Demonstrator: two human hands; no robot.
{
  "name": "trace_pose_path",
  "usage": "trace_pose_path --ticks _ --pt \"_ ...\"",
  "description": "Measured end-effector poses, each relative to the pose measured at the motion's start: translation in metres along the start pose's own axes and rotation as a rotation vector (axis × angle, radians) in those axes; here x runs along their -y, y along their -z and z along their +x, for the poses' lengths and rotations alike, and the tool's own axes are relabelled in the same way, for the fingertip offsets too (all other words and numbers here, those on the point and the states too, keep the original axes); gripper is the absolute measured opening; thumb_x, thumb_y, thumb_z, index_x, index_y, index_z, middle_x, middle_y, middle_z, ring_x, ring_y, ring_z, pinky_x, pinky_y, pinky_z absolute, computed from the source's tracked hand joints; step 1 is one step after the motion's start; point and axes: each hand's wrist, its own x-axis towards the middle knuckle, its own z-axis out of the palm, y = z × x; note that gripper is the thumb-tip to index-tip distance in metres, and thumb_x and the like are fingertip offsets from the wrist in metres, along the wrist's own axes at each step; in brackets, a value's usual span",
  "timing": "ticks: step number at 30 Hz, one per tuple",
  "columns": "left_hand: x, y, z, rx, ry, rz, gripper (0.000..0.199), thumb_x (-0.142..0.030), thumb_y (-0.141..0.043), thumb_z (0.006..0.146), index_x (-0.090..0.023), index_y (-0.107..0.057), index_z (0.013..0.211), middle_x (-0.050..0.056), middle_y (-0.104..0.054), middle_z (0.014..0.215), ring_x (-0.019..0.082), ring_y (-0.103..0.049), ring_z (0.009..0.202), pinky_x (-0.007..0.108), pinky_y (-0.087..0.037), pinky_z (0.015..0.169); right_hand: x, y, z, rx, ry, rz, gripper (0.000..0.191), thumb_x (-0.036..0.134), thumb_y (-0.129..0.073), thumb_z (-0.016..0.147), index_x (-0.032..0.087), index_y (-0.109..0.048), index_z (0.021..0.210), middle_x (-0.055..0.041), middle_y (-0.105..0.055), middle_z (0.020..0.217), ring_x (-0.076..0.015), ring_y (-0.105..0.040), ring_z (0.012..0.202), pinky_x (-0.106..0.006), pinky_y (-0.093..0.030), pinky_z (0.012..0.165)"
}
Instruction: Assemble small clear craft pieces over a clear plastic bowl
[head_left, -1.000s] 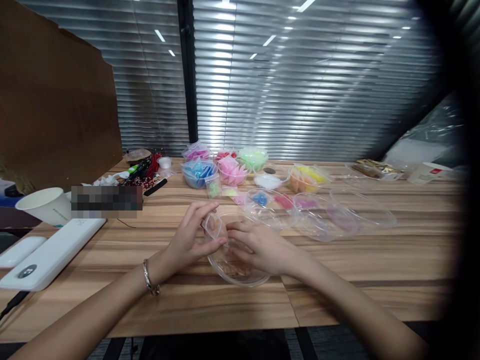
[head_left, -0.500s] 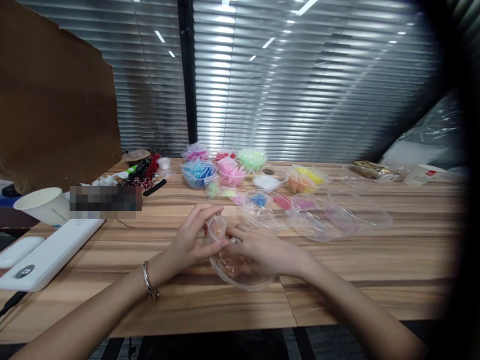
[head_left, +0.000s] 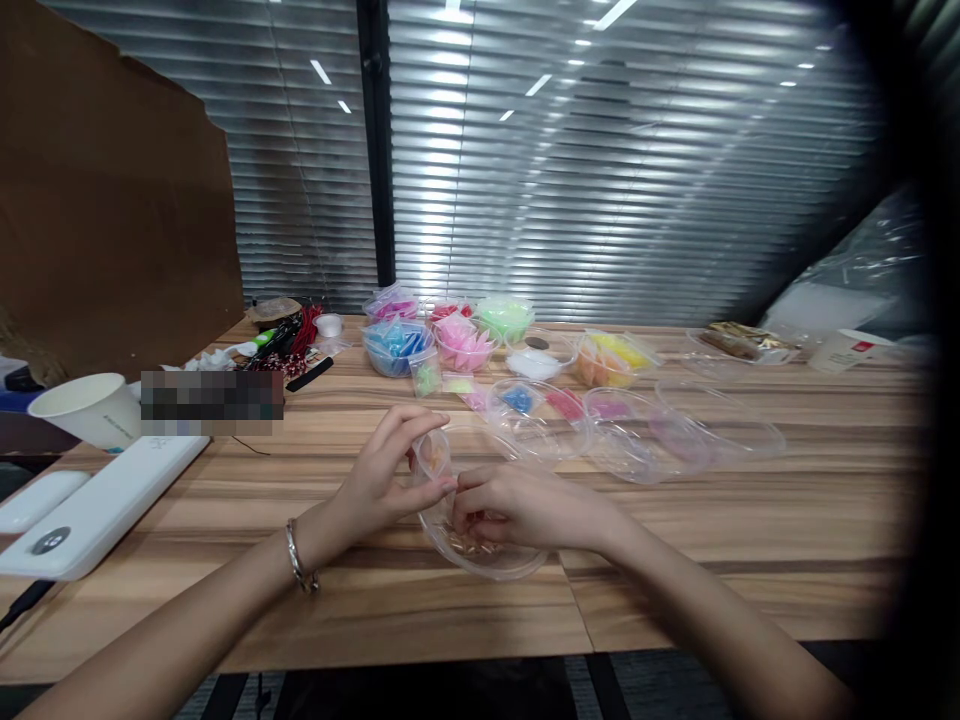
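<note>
A small clear bag (head_left: 433,456) with orange bits in it is held by my left hand (head_left: 394,470), its thumb and fingers around the bag's edges. My right hand (head_left: 506,507) is just to the right, over a round clear plastic bowl (head_left: 487,568). Its fingers are bent and pinched together inside the bowl; whatever they hold is too small to make out. Small shiny pieces lie in the bowl under the fingers. The bag is above the bowl's left rim.
Behind are tubs of blue (head_left: 396,347), pink (head_left: 465,345), green (head_left: 505,318) and orange-yellow (head_left: 611,358) pieces. Clear lids (head_left: 652,450) lie to the right. On the left are a paper cup (head_left: 86,410) and a white power bank (head_left: 105,515).
My right hand's fingers have drawn together and shifted slightly lower in the bowl. My left hand keeps the small bag in almost the same place.
</note>
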Motion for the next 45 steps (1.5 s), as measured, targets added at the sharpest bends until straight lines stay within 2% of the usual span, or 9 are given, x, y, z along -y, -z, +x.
trace_pose_path --ticks 4,8,12,18,26,30,35,39,45 --pt "0.0011 -0.0008 -0.0011 0.006 0.003 -0.008 0.055 -0.033 -0.068 0.083 -0.027 -0.044 0.133 0.007 -0.048 0.118 0.014 -0.051 0.102 0.02 -0.049 0.076 -0.0001 0.0018 0.0006 0.034 -0.007 0.002 0.015 0.012 -0.06 0.084 0.02 -0.069 0.093 0.0014 -0.068 0.095 -0.0109 -0.06 0.082 -0.02 -0.042 0.072" --pt "0.003 -0.0003 -0.0015 0.008 0.017 -0.021 0.054 -0.032 -0.069 0.083 -0.028 -0.045 0.132 0.007 -0.049 0.117 0.015 -0.051 0.103 0.02 -0.049 0.075 0.0019 0.0059 0.0018 0.052 -0.005 0.085 0.02 0.014 -0.057 0.088 0.02 -0.071 0.101 0.0013 -0.07 0.094 -0.0093 -0.062 0.078 -0.019 -0.042 0.07" --pt "0.0039 0.0004 -0.0013 0.022 0.053 -0.026 0.052 -0.033 -0.068 0.084 -0.028 -0.046 0.131 0.007 -0.049 0.118 0.015 -0.052 0.105 0.021 -0.05 0.077 0.0015 0.0081 0.0017 0.052 0.03 0.134 0.025 0.017 -0.056 0.092 0.019 -0.069 0.112 -0.0014 -0.069 0.106 -0.0111 -0.063 0.089 -0.02 -0.044 0.078" --pt "0.0035 -0.0006 -0.0011 0.034 -0.003 -0.045 0.052 -0.033 -0.068 0.084 -0.027 -0.046 0.131 0.007 -0.049 0.116 0.015 -0.051 0.102 0.022 -0.051 0.077 -0.0005 0.0072 -0.0012 0.082 0.108 0.008 0.037 0.026 -0.063 0.087 0.028 -0.063 0.125 -0.0028 -0.056 0.129 -0.0174 -0.058 0.108 -0.026 -0.043 0.089" --pt "0.0017 -0.0013 -0.0008 0.039 0.001 -0.072 0.051 -0.034 -0.068 0.084 -0.026 -0.048 0.13 0.007 -0.05 0.113 0.013 -0.052 0.097 0.02 -0.05 0.074 -0.0001 0.0035 -0.0022 0.119 0.108 -0.05 0.016 0.017 -0.062 0.085 0.023 -0.066 0.099 0.0021 -0.064 0.102 -0.0106 -0.059 0.087 -0.021 -0.039 0.071" --pt "0.001 -0.0015 -0.0005 0.048 0.044 -0.081 0.05 -0.034 -0.068 0.083 -0.026 -0.049 0.128 0.007 -0.05 0.113 0.013 -0.053 0.096 0.021 -0.051 0.075 0.0005 0.0046 -0.0008 0.138 0.073 -0.028 0.006 0.018 -0.062 0.085 0.021 -0.065 0.09 0.003 -0.065 0.096 -0.009 -0.057 0.08 -0.02 -0.036 0.066" --pt "0.0032 -0.002 -0.0011 0.047 0.065 -0.104 0.051 -0.033 -0.07 0.082 -0.027 -0.049 0.128 0.006 -0.05 0.114 0.013 -0.053 0.097 0.02 -0.051 0.076 -0.0004 0.0056 0.0002 0.12 0.022 0.007 0.011 0.024 -0.061 0.087 0.023 -0.069 0.096 0.0021 -0.066 0.085 -0.0103 -0.056 0.074 -0.022 -0.036 0.066" --pt "0.0049 -0.0015 -0.0017 0.057 0.077 -0.108 0.051 -0.033 -0.069 0.082 -0.028 -0.049 0.129 0.006 -0.05 0.114 0.013 -0.053 0.098 0.021 -0.051 0.077 -0.0024 0.004 -0.0003 0.085 -0.007 0.049 0.017 0.031 -0.058 0.091 0.023 -0.069 0.1 0.0001 -0.067 0.086 -0.0115 -0.057 0.076 -0.022 -0.037 0.067" --pt "0.0064 -0.0015 -0.0022 0.071 0.08 -0.102 0.052 -0.033 -0.069 0.083 -0.027 -0.048 0.13 0.007 -0.051 0.116 0.014 -0.053 0.099 0.023 -0.051 0.078 -0.0017 0.0037 -0.0018 0.04 -0.018 0.053 0.016 0.029 -0.053 0.094 0.02 -0.065 0.1 0.0 -0.066 0.089 -0.0114 -0.057 0.076 -0.022 -0.037 0.067"
